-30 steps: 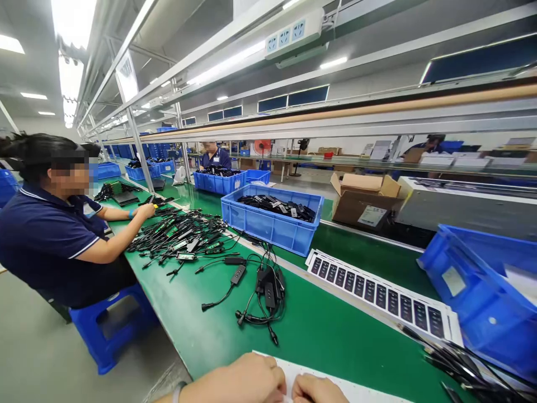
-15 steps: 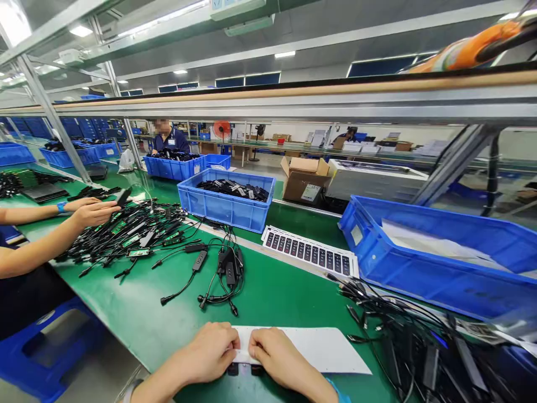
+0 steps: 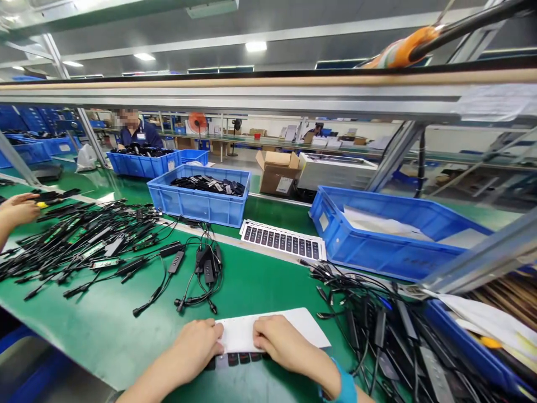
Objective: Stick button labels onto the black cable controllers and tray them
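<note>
My left hand (image 3: 195, 346) and my right hand (image 3: 289, 344) rest on a white backing sheet (image 3: 268, 330) on the green workbench (image 3: 96, 313). The left hand grips the sheet's left end, and the right hand presses on its right part. A row of dark labels (image 3: 235, 359) shows just below the sheet's near edge. A tangle of black cables with inline controllers (image 3: 197, 268) lies ahead of my hands. A heap of black cables with small green circuit boards (image 3: 84, 240) lies further left. A bundle of black adapter cables (image 3: 377, 330) lies to my right.
A blue crate of black cables (image 3: 199, 196) stands ahead, beside a sheet of dark labels (image 3: 283, 240). A larger blue crate (image 3: 377, 235) sits to the right. A co-worker's hand (image 3: 19, 210) works at the left edge. Another co-worker sits behind a further blue crate (image 3: 142, 164).
My view has swung, shifting the bench and crates leftward in the frame. My hands have moved slightly apart on the white sheet, and the sheet now lies tilted.
</note>
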### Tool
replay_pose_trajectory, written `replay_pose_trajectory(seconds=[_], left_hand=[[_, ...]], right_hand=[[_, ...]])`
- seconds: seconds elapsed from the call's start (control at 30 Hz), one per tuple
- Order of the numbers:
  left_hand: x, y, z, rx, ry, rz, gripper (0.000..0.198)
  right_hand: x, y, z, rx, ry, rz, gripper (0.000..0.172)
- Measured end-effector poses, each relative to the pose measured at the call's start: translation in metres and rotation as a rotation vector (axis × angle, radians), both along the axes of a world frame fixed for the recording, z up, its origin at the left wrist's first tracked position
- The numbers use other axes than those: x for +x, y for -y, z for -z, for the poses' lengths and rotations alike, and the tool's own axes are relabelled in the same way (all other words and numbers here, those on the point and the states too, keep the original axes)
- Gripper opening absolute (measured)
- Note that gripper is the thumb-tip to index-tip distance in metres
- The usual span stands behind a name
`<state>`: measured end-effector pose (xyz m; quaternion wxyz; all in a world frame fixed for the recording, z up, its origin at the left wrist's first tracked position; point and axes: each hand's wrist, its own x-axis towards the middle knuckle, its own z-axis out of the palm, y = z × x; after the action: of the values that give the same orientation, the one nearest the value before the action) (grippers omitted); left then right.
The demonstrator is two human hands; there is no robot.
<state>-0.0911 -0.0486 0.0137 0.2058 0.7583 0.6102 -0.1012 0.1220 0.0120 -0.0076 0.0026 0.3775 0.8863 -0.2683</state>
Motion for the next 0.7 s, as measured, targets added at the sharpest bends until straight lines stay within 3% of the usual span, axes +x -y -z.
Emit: replay_pose_trajectory(seconds=[0.13,0.27,0.4,0.57,0.7], left_hand=[[0.007,-0.002,-0.006,0.046,0.114,0.086,0.023],[0.018,-0.006,0.005,-0.019,0.293,0.099,0.006],[0.022,-0.008,0.014,-0.020,0.228,0.085,0.016],[0.023,-0.008,0.014,0.009,0.217,0.153,0.016],[0.024,-0.009,0.015,0.006,0.175,0.195,0.019]], right_hand=[[-0.011,0.010,0.001,-0.042,-0.007,-0.047,0.017],[-0.019,0.019,0.004,-0.133,-0.091,-0.042,0.017],[-0.006,0.023,0.002,-0.225,-0.137,-0.015,0.013],[0.013,0.018,-0.003,-0.097,-0.022,0.030,0.016],[0.012,0.011,0.002,-0.229,-0.022,0.057,0.012]])
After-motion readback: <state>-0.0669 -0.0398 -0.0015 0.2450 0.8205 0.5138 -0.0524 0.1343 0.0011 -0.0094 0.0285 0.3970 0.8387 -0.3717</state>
